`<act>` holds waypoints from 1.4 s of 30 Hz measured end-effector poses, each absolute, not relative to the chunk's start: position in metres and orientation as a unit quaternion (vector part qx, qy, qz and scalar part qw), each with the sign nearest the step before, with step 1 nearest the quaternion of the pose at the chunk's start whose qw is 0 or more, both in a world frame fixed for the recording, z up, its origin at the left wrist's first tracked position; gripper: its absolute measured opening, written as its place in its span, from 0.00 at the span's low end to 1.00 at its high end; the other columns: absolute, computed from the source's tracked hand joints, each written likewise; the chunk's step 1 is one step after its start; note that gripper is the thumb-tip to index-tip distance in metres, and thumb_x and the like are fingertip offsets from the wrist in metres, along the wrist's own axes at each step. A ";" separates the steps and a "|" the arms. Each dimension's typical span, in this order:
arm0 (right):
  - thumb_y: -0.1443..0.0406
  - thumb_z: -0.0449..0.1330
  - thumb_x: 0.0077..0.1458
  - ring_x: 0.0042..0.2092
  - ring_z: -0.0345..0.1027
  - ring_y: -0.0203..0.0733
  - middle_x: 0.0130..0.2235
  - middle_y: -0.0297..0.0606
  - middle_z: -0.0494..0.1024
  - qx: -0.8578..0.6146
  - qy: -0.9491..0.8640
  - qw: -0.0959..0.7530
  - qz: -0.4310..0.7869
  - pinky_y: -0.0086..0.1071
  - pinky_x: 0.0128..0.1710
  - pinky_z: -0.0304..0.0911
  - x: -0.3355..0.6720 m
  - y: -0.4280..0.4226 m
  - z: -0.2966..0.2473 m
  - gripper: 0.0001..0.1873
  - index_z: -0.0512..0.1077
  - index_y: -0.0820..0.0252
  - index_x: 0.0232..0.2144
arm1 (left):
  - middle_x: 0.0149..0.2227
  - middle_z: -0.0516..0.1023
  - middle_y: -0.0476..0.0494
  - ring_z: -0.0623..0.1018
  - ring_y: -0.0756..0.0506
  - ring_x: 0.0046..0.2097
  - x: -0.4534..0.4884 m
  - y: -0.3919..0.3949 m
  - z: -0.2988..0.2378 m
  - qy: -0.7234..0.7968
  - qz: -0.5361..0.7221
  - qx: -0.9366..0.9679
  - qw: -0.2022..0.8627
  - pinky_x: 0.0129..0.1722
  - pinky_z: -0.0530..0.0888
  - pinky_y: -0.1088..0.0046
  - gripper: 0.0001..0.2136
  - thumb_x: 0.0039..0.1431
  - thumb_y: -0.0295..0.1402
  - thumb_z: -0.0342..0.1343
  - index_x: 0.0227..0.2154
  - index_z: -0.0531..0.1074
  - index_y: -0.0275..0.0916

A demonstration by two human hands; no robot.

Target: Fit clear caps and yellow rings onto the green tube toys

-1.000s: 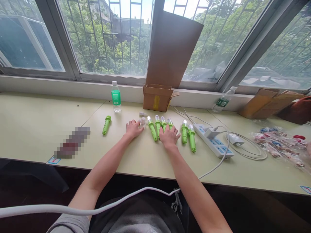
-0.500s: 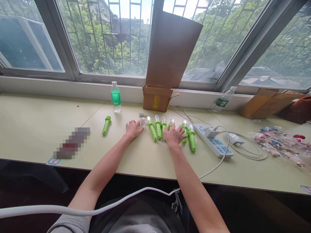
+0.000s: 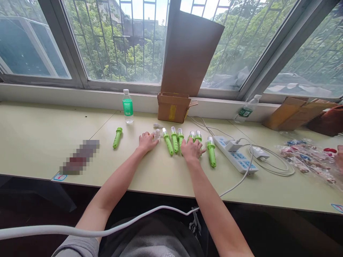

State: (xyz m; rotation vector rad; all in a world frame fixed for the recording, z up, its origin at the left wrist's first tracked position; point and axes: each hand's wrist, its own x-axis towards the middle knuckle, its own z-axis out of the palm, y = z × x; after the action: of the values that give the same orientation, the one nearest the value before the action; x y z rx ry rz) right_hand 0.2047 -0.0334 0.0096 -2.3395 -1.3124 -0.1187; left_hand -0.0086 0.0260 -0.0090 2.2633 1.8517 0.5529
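My left hand [image 3: 147,142] rests on the table with fingers bent, index finger and thumb at a small clear plastic dome [image 3: 157,134]. My right hand [image 3: 190,149] lies palm down over two green torch-like sticks with clear tops, its fingers curled on the right-hand green stick [image 3: 198,135] and partly hiding both. Left of that hand, several more lie in a slanted row, among them a green stick [image 3: 168,143]. Another green stick [image 3: 211,153] lies apart on its right. A green stick without a clear top [image 3: 117,138] lies far left.
A water bottle [image 3: 128,107] and a cardboard box [image 3: 173,109] stand at the back. A power strip [image 3: 235,157] with cables is to the right. Plastic-wrapped items [image 3: 308,157] lie farther right, with another person's hand [image 3: 339,159] at the edge. A white cable [image 3: 134,225] crosses before me.
My right hand has drawn one green stick leftward beside its neighbour, away from the rightmost one. My left hand stays put. Another person's hand has appeared at the right edge.
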 end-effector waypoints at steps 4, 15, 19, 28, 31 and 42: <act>0.66 0.44 0.59 0.55 0.55 0.57 0.51 0.55 0.66 -0.872 -0.427 0.237 -0.032 0.53 0.50 0.52 0.218 -0.034 0.013 0.20 0.70 0.64 0.48 | 0.51 0.67 0.37 0.64 0.36 0.56 -0.008 0.024 -0.007 0.618 0.184 0.760 0.084 0.54 0.60 0.59 0.22 0.58 0.51 0.47 0.49 0.69 0.44; 0.68 0.52 0.54 0.54 0.59 0.57 0.49 0.54 0.69 -0.895 -0.403 0.190 0.021 0.46 0.48 0.56 0.237 -0.036 0.013 0.21 0.64 0.64 0.51 | 0.52 0.66 0.38 0.64 0.37 0.55 -0.008 0.023 -0.005 0.621 0.173 0.759 0.092 0.54 0.60 0.59 0.21 0.58 0.51 0.48 0.49 0.69 0.45; 0.65 0.55 0.53 0.55 0.57 0.61 0.52 0.61 0.65 -0.899 -0.387 0.203 0.001 0.46 0.47 0.57 0.236 -0.034 0.011 0.32 0.55 0.71 0.59 | 0.51 0.67 0.37 0.65 0.37 0.55 -0.008 0.024 -0.006 0.618 0.179 0.761 0.087 0.54 0.60 0.59 0.22 0.58 0.50 0.47 0.48 0.69 0.43; 0.70 0.52 0.49 0.49 0.58 0.55 0.46 0.52 0.64 -0.854 -0.419 0.295 -0.088 0.39 0.43 0.56 0.232 -0.031 0.008 0.21 0.68 0.64 0.47 | 0.52 0.67 0.38 0.65 0.37 0.55 -0.008 0.023 -0.004 0.621 0.173 0.759 0.090 0.54 0.60 0.60 0.22 0.58 0.51 0.47 0.49 0.68 0.45; 0.72 0.49 0.50 0.49 0.57 0.52 0.44 0.48 0.64 -0.827 -0.447 0.321 -0.113 0.38 0.44 0.55 0.229 -0.030 0.008 0.17 0.70 0.61 0.42 | 0.52 0.67 0.38 0.64 0.37 0.56 -0.008 0.023 -0.004 0.623 0.173 0.758 0.090 0.55 0.59 0.60 0.22 0.58 0.51 0.47 0.49 0.68 0.46; 0.69 0.48 0.56 0.44 0.66 0.49 0.48 0.54 0.63 -0.842 -0.416 0.340 -0.047 0.36 0.40 0.60 0.231 -0.031 0.009 0.22 0.61 0.68 0.53 | 0.51 0.67 0.37 0.65 0.37 0.55 -0.008 0.023 -0.004 0.621 0.176 0.759 0.088 0.54 0.60 0.60 0.21 0.58 0.51 0.48 0.49 0.68 0.45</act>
State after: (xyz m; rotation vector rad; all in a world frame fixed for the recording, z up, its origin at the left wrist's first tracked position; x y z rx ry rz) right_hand 0.2310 -0.0311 0.0092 -2.1924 -1.0821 -0.1223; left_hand -0.0077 0.0230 -0.0042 2.2586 1.8484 0.5235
